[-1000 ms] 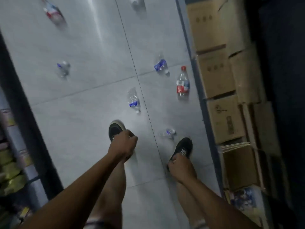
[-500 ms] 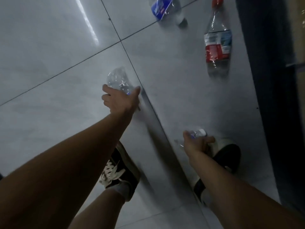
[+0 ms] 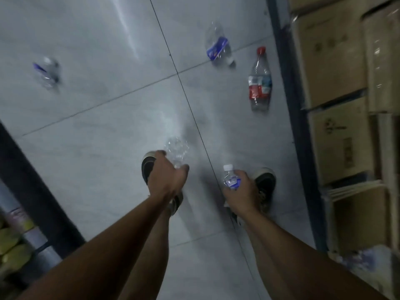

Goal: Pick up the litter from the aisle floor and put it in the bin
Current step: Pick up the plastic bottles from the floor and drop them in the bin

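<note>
Two Bottles in Hand, Three on the Aisle Floor

Two hands were in view, each gripping a piece of litter. The left hand (image 3: 167, 176) had its fingers curled round a crumpled clear bottle (image 3: 176, 149), which jutted out beyond the fingertips and was blurred by motion. The right hand (image 3: 240, 191) had its fingers and thumb wrapped round a small bottle with a white cap (image 3: 230, 177); the cap and a blue label showed above the thumb. Both bottles were held clear of the tiled floor (image 3: 97, 118).

Beneath the left fingers lay a dark shoe (image 3: 148, 164), partly hidden by that hand. Just beyond the right knuckles, on their outer side, a second dark shoe (image 3: 265, 180) rested on the tiles.

Three further bottles lay on the floor, all well apart from both hands. Ahead of the right fingertips, a red-capped bottle with a red label (image 3: 259, 83) lay on its side, close to the dark shelf edge. Farther ahead again, a crushed bottle with a blue label (image 3: 217, 47) lay just past a tile joint. Far ahead and to the outer side of the left fingers lay a blurred clear bottle (image 3: 46, 71) with a touch of blue.

Stacked cardboard boxes (image 3: 333, 68) stood to the outer side of the right hand. No part of the view could be identified as a bin.
</note>
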`<state>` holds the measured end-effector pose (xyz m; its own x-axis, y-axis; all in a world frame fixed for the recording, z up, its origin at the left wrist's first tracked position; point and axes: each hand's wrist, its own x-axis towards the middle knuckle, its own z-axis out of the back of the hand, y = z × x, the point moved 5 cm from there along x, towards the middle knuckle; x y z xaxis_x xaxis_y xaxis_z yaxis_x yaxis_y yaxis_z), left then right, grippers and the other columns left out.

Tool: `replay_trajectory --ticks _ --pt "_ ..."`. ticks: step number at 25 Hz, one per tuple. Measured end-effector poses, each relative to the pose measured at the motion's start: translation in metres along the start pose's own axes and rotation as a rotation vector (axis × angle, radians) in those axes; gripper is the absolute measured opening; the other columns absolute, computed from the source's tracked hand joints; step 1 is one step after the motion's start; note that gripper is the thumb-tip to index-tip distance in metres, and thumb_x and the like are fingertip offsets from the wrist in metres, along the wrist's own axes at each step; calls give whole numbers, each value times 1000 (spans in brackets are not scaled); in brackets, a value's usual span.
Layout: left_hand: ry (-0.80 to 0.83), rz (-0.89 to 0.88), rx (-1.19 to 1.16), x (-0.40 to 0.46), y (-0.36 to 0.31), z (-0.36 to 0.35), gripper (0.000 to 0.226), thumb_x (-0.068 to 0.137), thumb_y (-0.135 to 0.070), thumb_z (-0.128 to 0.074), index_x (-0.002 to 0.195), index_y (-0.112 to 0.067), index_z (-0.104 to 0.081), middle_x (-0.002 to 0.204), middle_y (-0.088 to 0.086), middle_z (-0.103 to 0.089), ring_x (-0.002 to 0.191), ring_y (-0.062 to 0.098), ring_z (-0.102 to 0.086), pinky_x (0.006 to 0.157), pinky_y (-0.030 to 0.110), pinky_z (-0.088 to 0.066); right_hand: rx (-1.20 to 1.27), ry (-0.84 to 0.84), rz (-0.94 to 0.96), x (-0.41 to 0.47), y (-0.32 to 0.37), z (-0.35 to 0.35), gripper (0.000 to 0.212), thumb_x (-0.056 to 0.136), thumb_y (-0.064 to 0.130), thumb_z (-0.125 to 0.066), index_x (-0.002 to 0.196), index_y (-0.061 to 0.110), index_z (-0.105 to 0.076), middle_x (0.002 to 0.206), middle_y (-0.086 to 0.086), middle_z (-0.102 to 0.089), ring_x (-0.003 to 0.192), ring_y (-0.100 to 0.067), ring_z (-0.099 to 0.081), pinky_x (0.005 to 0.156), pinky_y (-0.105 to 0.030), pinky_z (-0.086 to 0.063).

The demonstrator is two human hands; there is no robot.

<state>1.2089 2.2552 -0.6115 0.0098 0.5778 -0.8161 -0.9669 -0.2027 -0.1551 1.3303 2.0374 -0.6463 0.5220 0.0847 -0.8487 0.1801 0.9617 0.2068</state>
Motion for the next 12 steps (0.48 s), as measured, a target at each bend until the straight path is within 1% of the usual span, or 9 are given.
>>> replay_trajectory --ticks 1,2,4,5,7,9,10,12 --pt "41 4 15 -37 -2 17 71 72 -41 -66 132 -24 -32 113 2 -62 99 34 -64 81 41 -47 -19 14 29 -31 11 18 58 66 38 -65 123 38 -56 110 -7 -57 91 -32 -65 79 -41 -59" --pt "69 -10 29 -73 -6 36 71 69 -43 -64 130 -26 -30 114 1 -62 99 36 -64 83 43 -49 -47 32 56 -64 26 39 57 70 36 -67 126 37 -56 111 -4 -51 92 -32 -64 81 -42 -58" --pt "93 -73 57 -143 -19 76 74 64 -46 -64 126 -31 -28 110 -1 -65 92 35 -66 84 46 -53 -119 67 117 -129 53 81 58 76 26 -73 130 29 -55 113 -1 -42 98 -31 -61 88 -39 -55" --pt "92 -120 80 -178 -28 99 73 64 -48 -65 125 -31 -28 111 -2 -64 92 34 -66 83 46 -54 -132 71 152 -163 66 106 59 74 24 -75 129 28 -54 113 0 -40 98 -30 -61 89 -40 -55" --pt "82 -219 146 -234 -44 134 69 67 -49 -65 123 -30 -30 117 -2 -63 93 33 -66 82 45 -54 -157 69 222 -219 86 147 60 69 26 -78 125 30 -53 113 2 -40 98 -27 -61 88 -40 -56" --pt "59 -293 200 -286 -60 171 62 70 -46 -62 122 -29 -32 115 -1 -63 86 30 -64 77 43 -54 -204 66 301 -275 104 186 57 72 26 -80 123 28 -55 114 1 -45 102 -26 -59 88 -34 -51" --pt "50 -316 209 -309 -64 187 61 72 -45 -62 123 -28 -33 114 -1 -63 82 27 -62 74 40 -53 -227 53 337 -301 109 203 54 74 27 -79 123 27 -56 115 0 -47 103 -25 -58 86 -33 -50" --pt "26 -392 216 -357 -73 220 62 76 -43 -63 128 -24 -34 115 1 -61 82 24 -57 71 36 -46 -261 15 411 -354 119 237 49 76 31 -76 121 29 -56 115 0 -49 102 -25 -58 84 -35 -51"
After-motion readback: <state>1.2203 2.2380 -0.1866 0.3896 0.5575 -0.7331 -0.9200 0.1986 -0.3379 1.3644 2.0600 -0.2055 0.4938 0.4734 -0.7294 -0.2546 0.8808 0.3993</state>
